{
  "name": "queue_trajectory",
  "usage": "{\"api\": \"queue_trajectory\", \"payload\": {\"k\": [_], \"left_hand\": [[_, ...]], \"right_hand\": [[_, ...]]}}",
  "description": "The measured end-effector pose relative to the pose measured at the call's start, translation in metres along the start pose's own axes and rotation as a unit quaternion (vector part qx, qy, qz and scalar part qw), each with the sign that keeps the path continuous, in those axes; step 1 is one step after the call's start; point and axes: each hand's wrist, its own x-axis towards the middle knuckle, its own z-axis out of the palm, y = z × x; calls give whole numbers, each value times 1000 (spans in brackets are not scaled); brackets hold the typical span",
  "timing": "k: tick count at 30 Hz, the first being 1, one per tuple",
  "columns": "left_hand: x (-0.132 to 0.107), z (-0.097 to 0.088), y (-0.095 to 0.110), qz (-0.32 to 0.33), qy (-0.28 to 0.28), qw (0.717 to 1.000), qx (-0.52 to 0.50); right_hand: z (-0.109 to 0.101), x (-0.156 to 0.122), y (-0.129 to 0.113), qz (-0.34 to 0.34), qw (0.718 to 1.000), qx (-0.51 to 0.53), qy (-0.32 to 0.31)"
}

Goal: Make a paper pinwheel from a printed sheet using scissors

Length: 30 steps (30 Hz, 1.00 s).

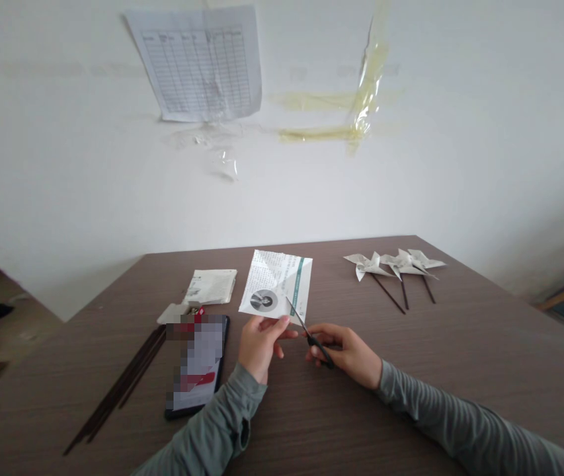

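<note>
My left hand (260,344) pinches the near edge of a square printed paper (276,284) that shows diagonal fold lines, a round picture and a green stripe. My right hand (346,354) grips black scissors (309,330), and their blades reach into the paper's near right corner. Both arms wear grey-green sleeves and rest on the brown wooden table (410,383).
A phone (197,363) lies left of my left hand, with several thin dark sticks (123,387) beside it. A stack of folded papers (211,286) and a small white piece lie behind the phone. Three paper pinwheels on sticks (395,268) lie at the far right. A printed sheet and tape hang on the wall.
</note>
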Motion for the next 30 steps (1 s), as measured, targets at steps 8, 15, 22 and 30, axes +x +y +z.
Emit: {"api": "queue_trajectory", "payload": {"k": [8,15,22,30], "left_hand": [[-3,4,5,-6,13,1000,-12],[-2,2,1,4,7,1000,-9],[-1,2,-1,6,-12,1000,-6],[1,2,-4,6,-21,1000,4]], "right_hand": [[-1,-2,-5,-8,1000,12,4],[-2,-2,-4,-6,1000,12,0],[-3,0,-1,-12,1000,13,6],[-5,2,3,-32,999,14,10]]}}
